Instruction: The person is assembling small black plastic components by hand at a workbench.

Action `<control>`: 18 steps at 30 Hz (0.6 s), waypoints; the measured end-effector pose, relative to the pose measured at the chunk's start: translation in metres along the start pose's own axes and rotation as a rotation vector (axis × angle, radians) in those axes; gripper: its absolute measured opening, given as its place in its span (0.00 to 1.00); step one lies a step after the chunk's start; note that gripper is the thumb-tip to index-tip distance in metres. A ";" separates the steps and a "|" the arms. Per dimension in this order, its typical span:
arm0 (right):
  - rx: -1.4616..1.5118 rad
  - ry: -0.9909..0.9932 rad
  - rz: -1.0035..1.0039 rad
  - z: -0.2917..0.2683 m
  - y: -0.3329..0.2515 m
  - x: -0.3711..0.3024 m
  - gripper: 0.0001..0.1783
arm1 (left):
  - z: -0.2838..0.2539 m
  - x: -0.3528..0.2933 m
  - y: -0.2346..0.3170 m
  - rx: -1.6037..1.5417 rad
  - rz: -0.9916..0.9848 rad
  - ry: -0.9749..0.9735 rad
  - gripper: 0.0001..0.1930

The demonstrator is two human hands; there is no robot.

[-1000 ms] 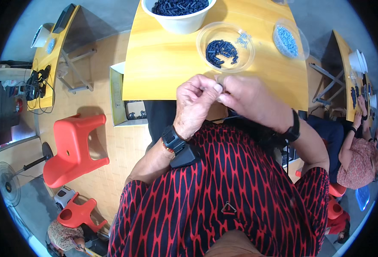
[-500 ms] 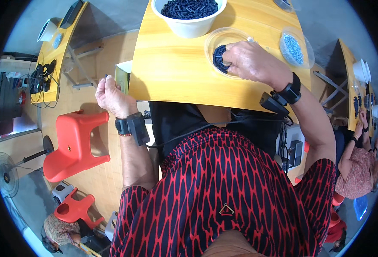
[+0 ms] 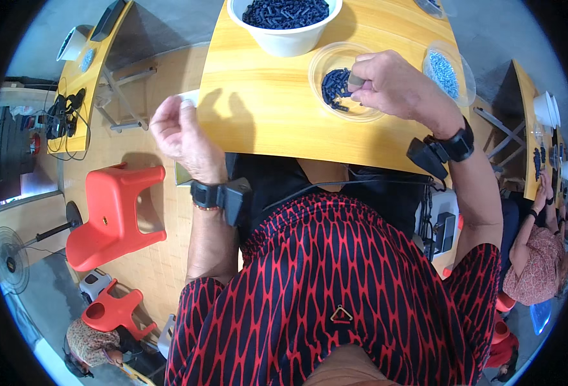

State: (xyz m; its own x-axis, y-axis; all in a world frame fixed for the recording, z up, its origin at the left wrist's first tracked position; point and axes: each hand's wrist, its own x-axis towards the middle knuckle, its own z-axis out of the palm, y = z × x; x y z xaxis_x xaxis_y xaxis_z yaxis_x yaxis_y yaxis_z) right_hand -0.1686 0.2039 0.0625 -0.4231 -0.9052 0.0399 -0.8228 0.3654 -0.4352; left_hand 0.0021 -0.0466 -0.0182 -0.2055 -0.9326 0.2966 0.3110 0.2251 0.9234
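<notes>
My right hand (image 3: 387, 87) reaches over a round clear plastic bowl (image 3: 316, 96) on the table. Thumb and forefinger pinch together at what looks like a small dark blue tube-shaped piece (image 3: 345, 94). More dark blue pieces (image 3: 334, 87) lie loose in the bowl, some partly behind my fingers. My left hand (image 3: 186, 138) is raised at the table's left edge, over a box partly hidden behind it. Its thumb stands apart from the loosely curved fingers, and I see nothing between them.
A white tub (image 3: 290, 40) heaped with dark pieces stands at the far edge of the yellow table (image 3: 258, 122). Right of the bowl is a clear container (image 3: 467, 80) of light blue pieces. A red chair (image 3: 107, 215) stands left; another person (image 3: 534, 257) sits far right.
My left hand has risen and moved right, its fingers have parted, and the small dark piece at its fingertips no longer shows. My right hand has shifted slightly right and up, uncovering more pieces.
</notes>
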 end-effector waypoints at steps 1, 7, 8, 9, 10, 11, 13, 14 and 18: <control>0.079 0.007 0.081 -0.005 -0.007 -0.004 0.06 | 0.006 -0.008 0.006 -0.048 -0.012 -0.117 0.10; 0.497 0.148 0.173 -0.003 -0.020 -0.038 0.08 | 0.030 -0.066 0.038 -0.138 -0.318 -0.784 0.10; 0.641 0.197 0.220 0.003 -0.020 -0.042 0.07 | 0.032 -0.073 0.041 -0.135 -0.338 -0.867 0.11; 0.642 0.200 0.221 0.010 -0.018 -0.045 0.07 | 0.035 -0.080 0.044 -0.124 -0.346 -0.912 0.11; 0.748 0.236 0.240 0.018 -0.017 -0.049 0.06 | 0.039 -0.086 0.045 -0.183 -0.357 -0.947 0.12; 0.854 0.273 0.258 0.023 -0.016 -0.052 0.06 | 0.043 -0.090 0.046 -0.202 -0.384 -0.965 0.12; 0.904 0.274 0.313 0.031 -0.026 -0.057 0.06 | 0.047 -0.097 0.048 -0.226 -0.412 -0.991 0.11; 0.954 0.267 0.366 0.035 -0.031 -0.059 0.06 | 0.049 -0.101 0.049 -0.236 -0.456 -0.997 0.09; 1.035 0.256 0.349 0.040 -0.050 -0.066 0.07 | 0.044 -0.103 0.044 -0.344 -0.536 -1.002 0.05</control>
State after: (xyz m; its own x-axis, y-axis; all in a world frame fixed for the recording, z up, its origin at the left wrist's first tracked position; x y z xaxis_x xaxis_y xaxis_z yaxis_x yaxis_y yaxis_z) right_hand -0.0844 0.2364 0.0457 -0.7325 -0.6736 -0.0986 0.0175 0.1261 -0.9919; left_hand -0.0034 0.0720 0.0023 -0.9725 -0.2138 0.0918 0.1653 -0.3571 0.9193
